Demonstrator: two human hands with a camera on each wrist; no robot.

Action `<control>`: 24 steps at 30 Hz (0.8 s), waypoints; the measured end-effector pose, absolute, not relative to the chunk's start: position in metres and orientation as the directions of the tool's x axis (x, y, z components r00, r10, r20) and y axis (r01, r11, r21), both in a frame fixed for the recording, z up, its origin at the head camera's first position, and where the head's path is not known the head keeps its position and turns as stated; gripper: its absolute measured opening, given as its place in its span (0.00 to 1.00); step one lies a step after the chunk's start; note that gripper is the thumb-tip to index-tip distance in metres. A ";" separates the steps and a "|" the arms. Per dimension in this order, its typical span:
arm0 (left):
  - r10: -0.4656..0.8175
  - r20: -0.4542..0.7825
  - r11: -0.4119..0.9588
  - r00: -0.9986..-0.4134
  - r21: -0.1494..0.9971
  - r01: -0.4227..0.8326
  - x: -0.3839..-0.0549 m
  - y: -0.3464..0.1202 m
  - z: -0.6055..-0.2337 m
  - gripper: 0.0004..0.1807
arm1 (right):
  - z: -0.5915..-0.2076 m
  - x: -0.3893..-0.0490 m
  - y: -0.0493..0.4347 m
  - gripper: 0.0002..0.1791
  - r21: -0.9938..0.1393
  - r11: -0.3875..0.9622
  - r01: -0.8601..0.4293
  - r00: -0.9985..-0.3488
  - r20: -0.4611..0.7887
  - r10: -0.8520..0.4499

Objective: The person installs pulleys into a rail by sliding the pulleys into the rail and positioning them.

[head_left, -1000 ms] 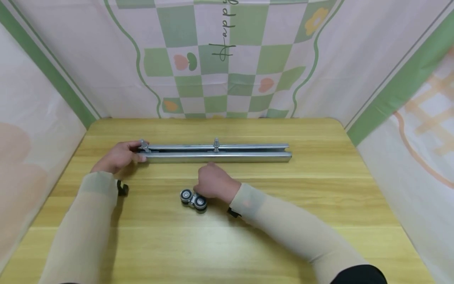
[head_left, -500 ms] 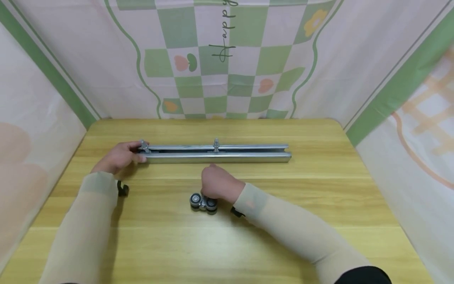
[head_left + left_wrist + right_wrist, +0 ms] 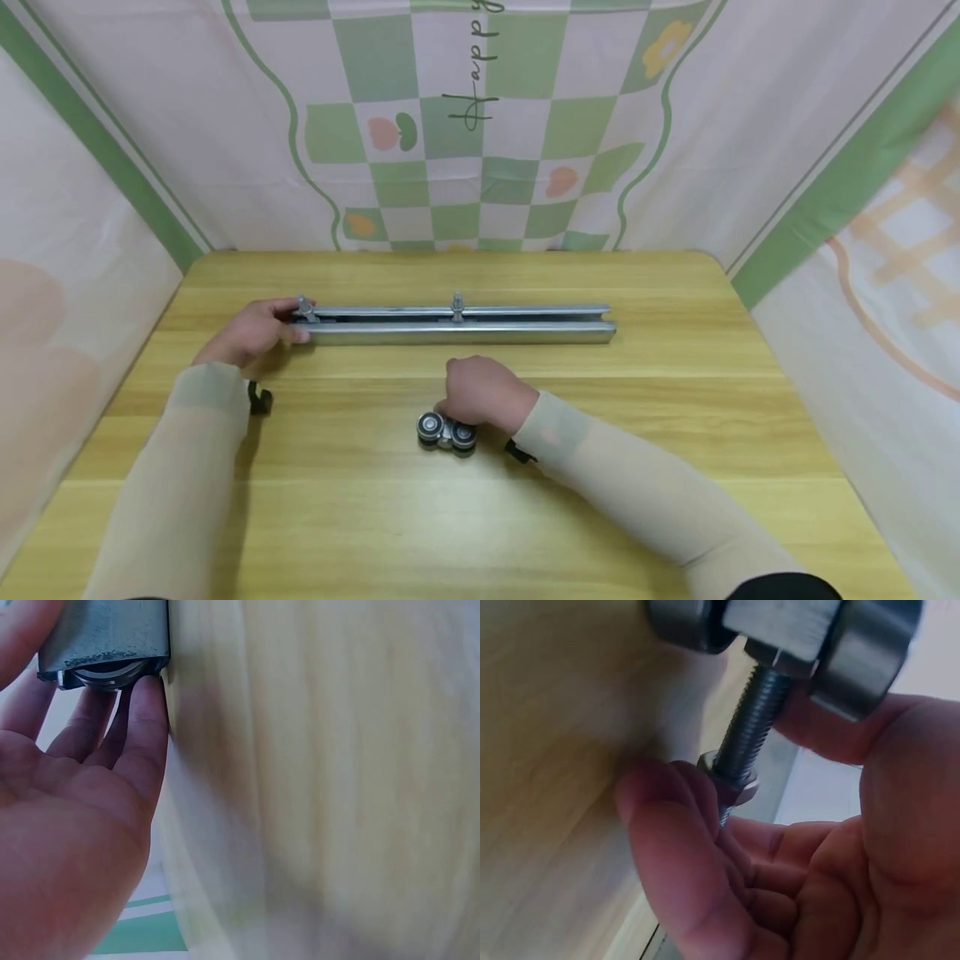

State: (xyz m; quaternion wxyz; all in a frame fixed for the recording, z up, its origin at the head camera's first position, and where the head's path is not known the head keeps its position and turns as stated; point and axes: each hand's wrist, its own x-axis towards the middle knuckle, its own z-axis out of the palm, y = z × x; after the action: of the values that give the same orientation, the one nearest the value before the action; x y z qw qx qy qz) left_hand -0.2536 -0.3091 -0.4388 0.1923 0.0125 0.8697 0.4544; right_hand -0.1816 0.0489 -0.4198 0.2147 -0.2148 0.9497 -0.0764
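A long metal channel rail (image 3: 465, 336) lies crosswise on the table, its slot facing up. Two threaded bolts (image 3: 457, 307) with nuts poke up through the slot, one mid-rail and one at the left end. My left hand (image 3: 251, 332) grips that left end, thumb in front and fingers behind. The left wrist view shows the rail's end (image 3: 109, 634) with a round wheel edge (image 3: 112, 675) inside, near the fingertips. My right hand (image 3: 487, 390) holds a roller trolley (image 3: 431, 427) by its bolt (image 3: 754, 724), fingers curled around the nut end; its wheels stay exposed.
The wooden table (image 3: 337, 517) has rounded back corners. Behind it hangs a green and white checked cloth (image 3: 510, 108), and more cloth hangs at both sides. The rail stands between the right hand and the table's back edge.
My right hand has moved right and slightly nearer to me, taking the roller trolley along, and the trolley has turned a little. The left hand and the rail have stayed in place.
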 end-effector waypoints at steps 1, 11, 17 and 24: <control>0.197 -0.324 0.584 -0.925 0.797 -0.155 -0.254 -0.309 -0.439 0.42 | -0.420 -0.182 0.049 0.17 -0.245 0.895 -0.373 -0.815 -0.376 -0.442; 0.187 -0.337 0.604 -0.923 0.780 -0.162 -0.254 -0.309 -0.437 0.42 | -0.424 -0.182 0.067 0.17 -0.275 0.890 -0.364 -0.812 -0.375 -0.448; 0.185 -0.332 0.625 -0.925 0.766 -0.150 -0.253 -0.309 -0.436 0.41 | -0.427 -0.185 0.078 0.24 -0.399 0.871 -0.286 -0.809 -0.386 -0.443; 0.188 -0.345 0.591 -0.919 0.787 -0.175 -0.254 -0.311 -0.437 0.42 | -0.436 -0.188 0.085 0.22 -0.542 0.822 -0.177 -0.832 -0.364 -0.419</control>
State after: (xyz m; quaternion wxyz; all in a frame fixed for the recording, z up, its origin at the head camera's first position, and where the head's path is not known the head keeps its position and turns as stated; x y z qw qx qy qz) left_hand -0.2539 -0.3106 -0.4373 0.2007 0.0038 0.8692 0.4519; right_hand -0.1883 0.0850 -0.4357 0.2408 -0.1611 0.9236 -0.2512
